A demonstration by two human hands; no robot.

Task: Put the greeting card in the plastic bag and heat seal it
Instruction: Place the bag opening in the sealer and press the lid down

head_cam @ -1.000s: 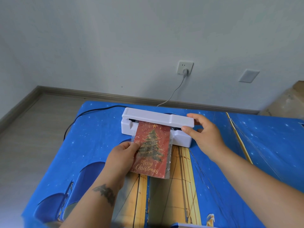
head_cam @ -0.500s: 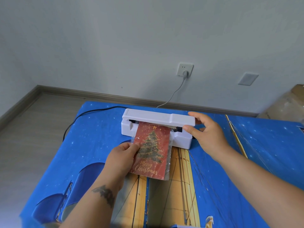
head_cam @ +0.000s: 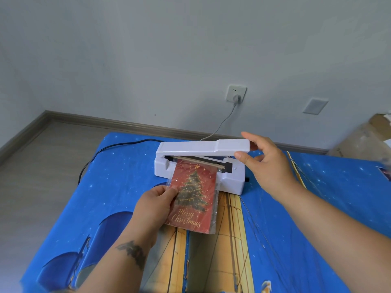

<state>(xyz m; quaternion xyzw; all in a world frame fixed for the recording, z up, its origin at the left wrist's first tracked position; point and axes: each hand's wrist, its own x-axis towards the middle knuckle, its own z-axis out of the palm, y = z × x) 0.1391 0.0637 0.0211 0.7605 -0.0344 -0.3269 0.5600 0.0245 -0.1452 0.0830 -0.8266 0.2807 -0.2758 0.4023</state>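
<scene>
A red greeting card (head_cam: 193,197) with a Christmas tree sits inside a clear plastic bag (head_cam: 216,205). The bag's far end lies across the sealing strip of a white heat sealer (head_cam: 230,182). The sealer's lid arm (head_cam: 203,148) is raised at its right end, so the strip shows. My left hand (head_cam: 155,205) pinches the bag's left edge with the card in it. My right hand (head_cam: 265,163) grips the right tip of the lid arm between thumb and fingers.
The sealer stands at the far middle of a table under a blue printed cloth (head_cam: 118,187). Its cable (head_cam: 101,153) runs off the left back edge, up to a wall socket (head_cam: 236,94). A cardboard box (head_cam: 364,138) stands at the right.
My right hand has lifted the sealer's lid arm from pressed down to raised at its right end, which exposes the sealing strip. My left hand still holds the bagged card in place.
</scene>
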